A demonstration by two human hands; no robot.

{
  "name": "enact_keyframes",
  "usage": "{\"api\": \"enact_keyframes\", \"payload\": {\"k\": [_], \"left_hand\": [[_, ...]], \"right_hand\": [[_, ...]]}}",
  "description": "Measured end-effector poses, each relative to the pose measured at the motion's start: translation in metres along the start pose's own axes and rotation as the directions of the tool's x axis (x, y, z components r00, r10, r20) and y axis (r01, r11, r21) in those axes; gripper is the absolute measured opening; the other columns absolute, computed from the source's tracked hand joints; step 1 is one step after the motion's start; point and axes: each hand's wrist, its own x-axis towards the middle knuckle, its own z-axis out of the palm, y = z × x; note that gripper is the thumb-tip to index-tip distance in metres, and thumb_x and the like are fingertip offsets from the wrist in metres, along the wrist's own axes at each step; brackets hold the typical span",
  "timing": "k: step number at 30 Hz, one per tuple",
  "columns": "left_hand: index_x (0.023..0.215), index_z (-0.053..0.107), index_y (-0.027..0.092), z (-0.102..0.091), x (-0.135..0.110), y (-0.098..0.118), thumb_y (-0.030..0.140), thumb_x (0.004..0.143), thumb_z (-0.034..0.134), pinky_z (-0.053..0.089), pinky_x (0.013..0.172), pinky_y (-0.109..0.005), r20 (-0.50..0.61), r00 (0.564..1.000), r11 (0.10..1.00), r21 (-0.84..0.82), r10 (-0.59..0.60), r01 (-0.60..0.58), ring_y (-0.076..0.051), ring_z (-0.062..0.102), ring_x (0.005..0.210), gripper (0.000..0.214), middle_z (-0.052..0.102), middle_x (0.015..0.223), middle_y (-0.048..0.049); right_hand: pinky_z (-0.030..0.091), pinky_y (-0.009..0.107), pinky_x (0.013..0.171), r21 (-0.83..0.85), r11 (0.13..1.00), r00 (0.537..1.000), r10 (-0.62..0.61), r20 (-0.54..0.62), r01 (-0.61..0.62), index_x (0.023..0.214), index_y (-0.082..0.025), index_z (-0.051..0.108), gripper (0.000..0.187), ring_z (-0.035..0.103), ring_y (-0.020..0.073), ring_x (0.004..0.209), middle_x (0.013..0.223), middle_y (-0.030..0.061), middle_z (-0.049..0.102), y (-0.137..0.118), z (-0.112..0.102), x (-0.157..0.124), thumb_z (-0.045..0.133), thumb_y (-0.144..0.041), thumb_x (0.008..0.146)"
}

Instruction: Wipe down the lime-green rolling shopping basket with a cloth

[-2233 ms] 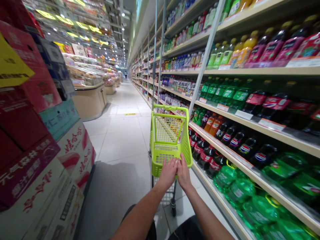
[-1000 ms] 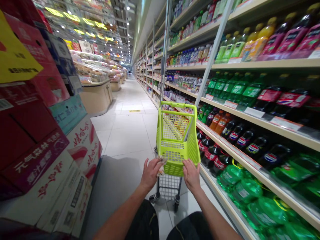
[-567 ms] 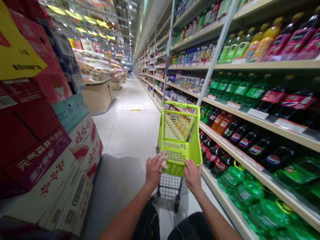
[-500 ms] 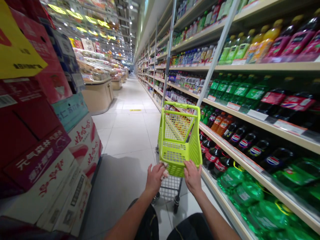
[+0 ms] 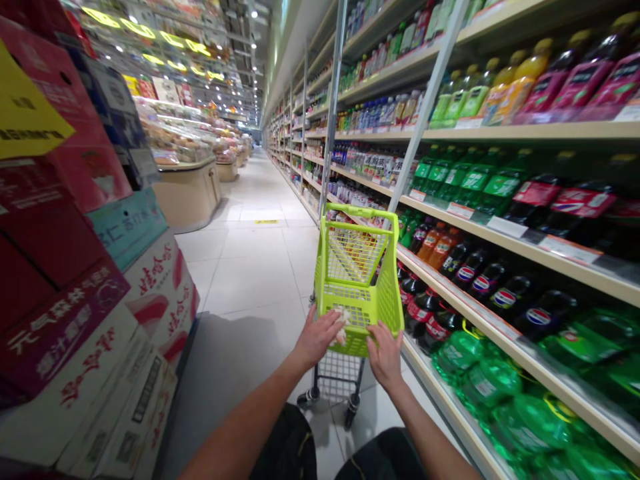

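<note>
In front of me stands a small shopping cart with a lime-green plastic basket and a grey wire rack below. My left hand is at the basket's near left corner, its fingers closed around a crumpled whitish wad, perhaps tissue or thin cloth. That wad lies against the cart's near rim and partly over the basket. Hooked over the rim on the near right, the fingers of my right hand grip the cart. Its thumb side faces the left hand. No goods show in the green basket.
Close on the right run shelves of drink bottles, with large green bottles at the bottom. Stacked drink cartons line the left. A tiled aisle leads ahead past a rounded display counter.
My left hand has moved up and inward over the rim, carrying the wad towards the basket. My right hand stays on the rim. The cartons and shelves have shifted slightly left in view.
</note>
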Motion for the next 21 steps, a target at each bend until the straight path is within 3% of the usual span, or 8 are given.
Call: {"api": "enact_keyframes", "payload": {"k": [2, 5, 7, 10, 12, 17, 21], "left_hand": [[0.113, 0.050, 0.029, -0.004, -0.004, -0.013, 0.021, 0.085, 0.037, 0.007, 0.105, -0.049, -0.001, 1.000, 1.000, 0.015, -0.009, 0.009, -0.016, 0.045, 0.116, 0.031, 0.053, 0.124, -0.0038], [0.113, 0.049, 0.028, -0.012, -0.002, -0.027, 0.015, 0.083, 0.037, 0.005, 0.104, -0.052, -0.032, 0.986, 0.986, 0.022, -0.163, 0.163, -0.017, 0.044, 0.116, 0.035, 0.052, 0.125, -0.0045], [0.111, 0.050, 0.027, -0.016, 0.004, -0.028, 0.012, 0.080, 0.037, 0.007, 0.103, -0.054, 0.000, 0.980, 0.980, -0.010, -0.200, 0.200, -0.017, 0.044, 0.116, 0.036, 0.052, 0.125, -0.0043], [0.102, 0.053, 0.026, -0.016, 0.012, -0.019, 0.013, 0.078, 0.039, 0.009, 0.104, -0.052, 0.126, 0.986, 0.990, -0.069, -0.112, 0.121, -0.016, 0.049, 0.109, 0.031, 0.058, 0.114, -0.0020], [0.095, 0.055, 0.025, -0.015, 0.015, -0.011, 0.015, 0.078, 0.040, 0.011, 0.103, -0.051, 0.167, 0.979, 0.990, -0.058, -0.118, 0.129, -0.016, 0.053, 0.100, 0.025, 0.063, 0.102, -0.0010], [0.091, 0.055, 0.023, -0.011, 0.015, 0.004, 0.017, 0.080, 0.037, 0.017, 0.101, -0.049, 0.144, 0.969, 0.979, -0.020, -0.200, 0.205, -0.016, 0.055, 0.094, 0.022, 0.064, 0.092, -0.0006], [0.091, 0.057, 0.024, -0.011, 0.016, 0.018, 0.018, 0.081, 0.039, 0.019, 0.100, -0.049, 0.155, 0.969, 0.979, -0.036, -0.191, 0.199, -0.016, 0.055, 0.094, 0.022, 0.064, 0.093, -0.0007]], "right_hand": [[0.005, 0.055, 0.101, 0.010, 1.000, 1.000, -0.012, 0.017, 0.012, 0.096, -0.020, 0.056, 0.025, 0.047, 0.0263, 0.112, 0.102, 0.0070, 0.063, 0.000, -0.001, -0.001, 0.038, -0.029, 0.082], [0.004, 0.057, 0.101, 0.017, 1.000, 1.000, -0.002, 0.022, 0.002, 0.096, -0.019, 0.056, 0.025, 0.047, 0.0273, 0.112, 0.103, 0.0071, 0.062, -0.002, 0.000, 0.000, 0.039, -0.028, 0.081], [0.004, 0.058, 0.100, 0.018, 1.000, 1.000, 0.011, 0.012, -0.011, 0.095, -0.019, 0.056, 0.024, 0.047, 0.0278, 0.111, 0.102, 0.0073, 0.062, -0.004, 0.000, 0.000, 0.039, -0.027, 0.080], [0.005, 0.058, 0.099, 0.014, 1.000, 1.000, 0.009, 0.003, -0.009, 0.095, -0.019, 0.055, 0.024, 0.046, 0.0280, 0.113, 0.102, 0.0074, 0.062, -0.005, 0.001, 0.000, 0.039, -0.026, 0.080], [0.006, 0.059, 0.099, 0.011, 1.000, 1.000, -0.015, 0.005, 0.015, 0.097, -0.019, 0.055, 0.025, 0.044, 0.0283, 0.115, 0.104, 0.0077, 0.061, -0.003, 0.002, 0.000, 0.039, -0.026, 0.080], [0.005, 0.059, 0.100, 0.014, 0.994, 0.994, -0.105, -0.005, 0.105, 0.102, -0.018, 0.054, 0.028, 0.042, 0.0287, 0.117, 0.108, 0.0084, 0.060, 0.012, 0.005, -0.003, 0.040, -0.029, 0.080], [0.008, 0.058, 0.099, 0.018, 0.992, 0.992, -0.125, 0.005, 0.125, 0.100, -0.019, 0.056, 0.029, 0.042, 0.0278, 0.117, 0.107, 0.0075, 0.061, 0.031, -0.002, -0.001, 0.037, -0.031, 0.082]]}}
